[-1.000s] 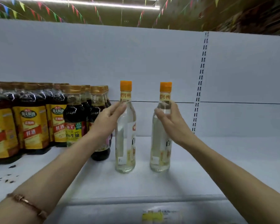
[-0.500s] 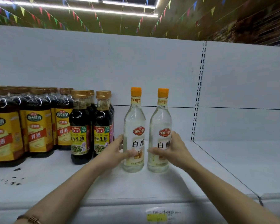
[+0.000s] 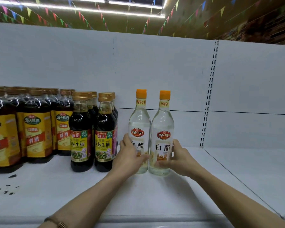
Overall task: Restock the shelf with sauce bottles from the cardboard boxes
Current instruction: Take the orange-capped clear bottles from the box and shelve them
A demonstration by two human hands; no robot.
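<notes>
Two clear vinegar bottles with orange caps stand upright side by side on the white shelf (image 3: 163, 198). My left hand (image 3: 130, 157) wraps around the lower part of the left clear bottle (image 3: 139, 122). My right hand (image 3: 178, 157) grips the lower part of the right clear bottle (image 3: 163, 125). The two bottles touch or nearly touch each other. No cardboard box is in view.
Dark soy sauce bottles (image 3: 104, 137) with gold caps stand in rows just left of my left hand. Larger cooking wine bottles (image 3: 34, 132) with yellow labels fill the far left. Dark specks (image 3: 8, 190) mark the shelf front. A slotted upright (image 3: 208, 99) divides the back panel.
Both hands slid from the bottle necks down to the lower bodies. The two clear bottles moved back on the shelf and closer together, labels now facing front.
</notes>
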